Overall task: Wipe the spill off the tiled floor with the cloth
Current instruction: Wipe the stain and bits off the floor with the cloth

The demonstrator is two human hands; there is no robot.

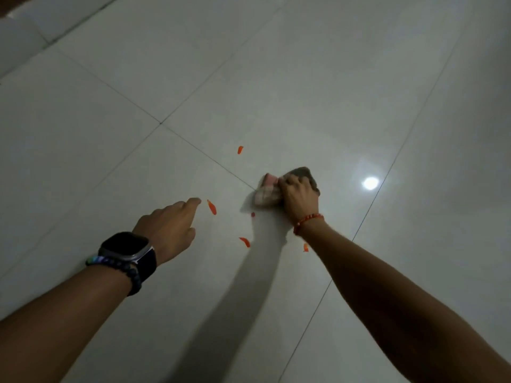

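Note:
Several orange-red streaks of spill lie scattered on the pale tiled floor (276,106): one (240,150) far out, one (212,207) by my left fingertips, one (245,241) nearer me, one (305,247) beside my right wrist, plus a small dark red dot (253,214). My right hand (298,197) grips a bunched grey and pink cloth (266,193) and presses it to the floor at a tile joint. My left hand (172,223) hovers low over the floor with fingers loosely curled, holding nothing, its fingertips just left of a streak.
Glossy floor tiles with dark grout lines fill the view. A bright lamp reflection (370,183) shines to the right of the cloth. A dark edge (16,8) shows at the far top left corner. The shadows of my arms fall across the tiles between them.

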